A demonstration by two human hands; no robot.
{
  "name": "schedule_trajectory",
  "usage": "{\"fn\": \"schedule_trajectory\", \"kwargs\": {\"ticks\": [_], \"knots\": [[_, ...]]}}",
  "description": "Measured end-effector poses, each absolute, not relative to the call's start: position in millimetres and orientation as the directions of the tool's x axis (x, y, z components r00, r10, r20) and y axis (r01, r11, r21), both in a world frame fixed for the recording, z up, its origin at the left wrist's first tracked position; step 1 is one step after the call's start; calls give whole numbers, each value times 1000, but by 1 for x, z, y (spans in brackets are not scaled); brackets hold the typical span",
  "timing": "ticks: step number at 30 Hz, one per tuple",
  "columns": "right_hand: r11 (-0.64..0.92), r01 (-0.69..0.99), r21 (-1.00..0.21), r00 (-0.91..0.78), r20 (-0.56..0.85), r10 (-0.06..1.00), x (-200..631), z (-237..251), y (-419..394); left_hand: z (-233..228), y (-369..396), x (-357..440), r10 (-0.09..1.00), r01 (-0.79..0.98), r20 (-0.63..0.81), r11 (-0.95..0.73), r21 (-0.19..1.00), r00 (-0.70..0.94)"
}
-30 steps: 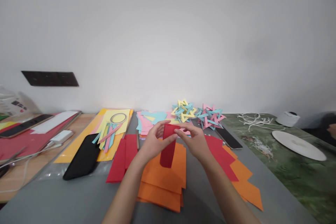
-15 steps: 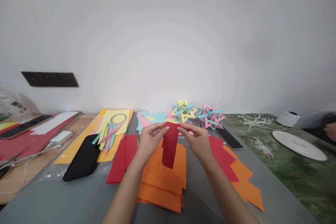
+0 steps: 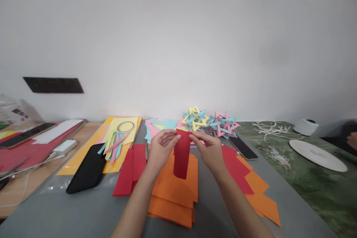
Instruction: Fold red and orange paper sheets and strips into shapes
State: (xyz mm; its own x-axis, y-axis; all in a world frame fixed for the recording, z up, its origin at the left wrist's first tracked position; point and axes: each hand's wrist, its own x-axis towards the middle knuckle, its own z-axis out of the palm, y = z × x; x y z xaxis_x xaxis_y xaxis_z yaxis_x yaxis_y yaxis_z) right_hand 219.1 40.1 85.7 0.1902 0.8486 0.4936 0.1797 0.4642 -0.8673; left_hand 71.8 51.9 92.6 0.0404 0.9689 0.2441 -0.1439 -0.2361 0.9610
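Note:
A folded red paper strip (image 3: 182, 156) hangs upright between my two hands, its lower end above a stack of orange paper sheets (image 3: 173, 208). My left hand (image 3: 162, 147) pinches its upper left corner between thumb and fingers. At the upper right corner, my right hand (image 3: 206, 147) pinches it the same way. Folded red paper pieces (image 3: 128, 173) lie left of the orange stack. More red paper (image 3: 237, 171) lies right of my right forearm, partly over orange paper pieces (image 3: 263, 200).
Behind the hands sit a yellow-and-blue paper star ball (image 3: 195, 118) and a pink-and-blue one (image 3: 223, 124). A black phone (image 3: 243, 147) lies to their right. On the left are a black case (image 3: 87, 171), paper strips (image 3: 114, 147) and a tape roll (image 3: 125, 127). A white disc (image 3: 318, 155) lies far right.
The red paper strip has shifted very slightly right at its lower end. Both hands keep their pinch on its upper corners.

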Motion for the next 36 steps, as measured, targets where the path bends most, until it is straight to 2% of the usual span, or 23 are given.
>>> {"fn": "schedule_trajectory", "kwargs": {"ticks": [4, 22, 36], "knots": [[481, 203, -853, 182, 515, 838, 220, 87, 40, 93, 53, 71, 980, -130, 193, -187, 974, 38], [459, 154, -875, 235, 484, 843, 222, 88, 39, 96, 50, 70, 981, -156, 185, -175, 972, 55], [471, 232, -851, 204, 516, 832, 224, 90, 38, 94, 50, 75, 985, -207, 174, -167, 964, 14]]}}
